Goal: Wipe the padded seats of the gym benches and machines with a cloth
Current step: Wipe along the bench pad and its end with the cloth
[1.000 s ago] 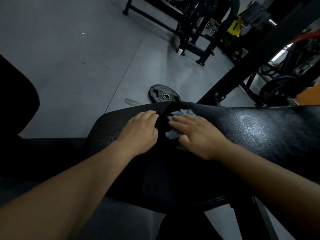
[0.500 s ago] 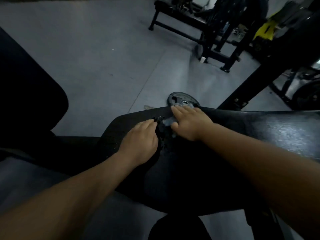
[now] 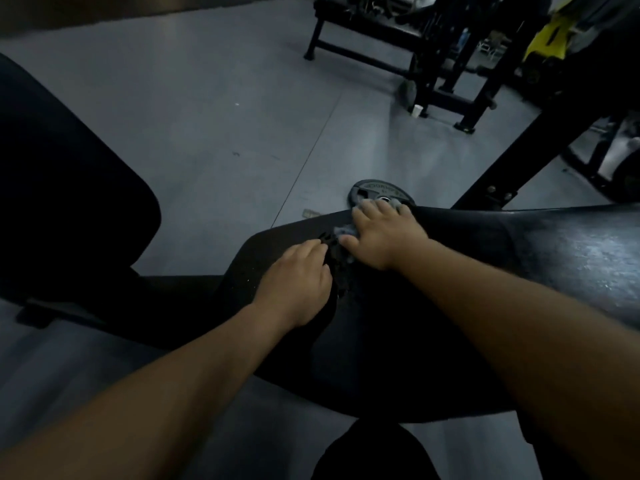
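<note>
- Head view is showing the right grip (image 3: 384, 233) lying flat with straight fingers, pressing the grey cloth (image 3: 343, 231) onto the far edge of the black padded seat (image 3: 519, 258); the fingers are not curling round the cloth.
- The left grip (image 3: 294, 282) is resting just beside it on the same seat, fingers relaxed and, as far as I can see, holding nothing.
- The cloth is sitting right at the far edge, so one more push away from the body could be sending it over, down to the floor (image 3: 225, 133) near the weight plate (image 3: 377, 194).
- Because the cloth is only being pressed, not pinched, it could be bunching or slipping out from under the palm, leaving bare skin wiping the pad.
- A dark rough patch is showing between the two grips. I cannot tell whether it is a tear or a seam, but the cloth could be catching there.
- Both arms are reaching forward over the seat, so a sliding palm on the shiny pad may be upsetting the person's balance.
</note>
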`<move>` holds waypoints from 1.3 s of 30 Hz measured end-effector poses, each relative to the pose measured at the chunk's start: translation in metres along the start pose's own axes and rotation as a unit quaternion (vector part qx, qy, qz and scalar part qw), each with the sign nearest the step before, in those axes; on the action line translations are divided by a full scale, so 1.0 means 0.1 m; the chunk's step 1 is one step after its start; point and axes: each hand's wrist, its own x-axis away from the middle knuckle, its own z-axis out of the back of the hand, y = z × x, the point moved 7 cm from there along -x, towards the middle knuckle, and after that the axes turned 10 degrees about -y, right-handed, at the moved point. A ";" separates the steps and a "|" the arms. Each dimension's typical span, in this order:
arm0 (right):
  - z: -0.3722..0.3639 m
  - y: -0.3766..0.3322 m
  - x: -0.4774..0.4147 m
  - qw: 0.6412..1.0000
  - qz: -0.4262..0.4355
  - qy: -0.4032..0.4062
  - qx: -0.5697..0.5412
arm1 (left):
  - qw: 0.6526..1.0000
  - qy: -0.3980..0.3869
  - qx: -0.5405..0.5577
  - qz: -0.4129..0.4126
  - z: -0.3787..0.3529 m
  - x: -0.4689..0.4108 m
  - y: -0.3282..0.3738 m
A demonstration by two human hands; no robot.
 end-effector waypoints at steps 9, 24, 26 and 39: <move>-0.14 -0.40 0.82 0.998 0.066 -0.012 -0.016 | 0.997 -0.043 -0.001 -0.068 0.08 0.21 -0.31; -0.23 -0.95 1.11 0.992 -0.111 -0.006 -0.052 | 0.988 -0.063 -0.004 -0.139 -0.03 0.51 -0.61; -0.25 -1.36 1.20 0.996 -0.072 0.010 -0.049 | 0.989 -0.063 -0.003 -0.133 -0.02 0.52 -0.67; -0.22 -1.51 0.76 0.999 -0.029 0.021 -0.040 | 0.991 -0.057 -0.029 -0.114 0.05 0.37 -0.88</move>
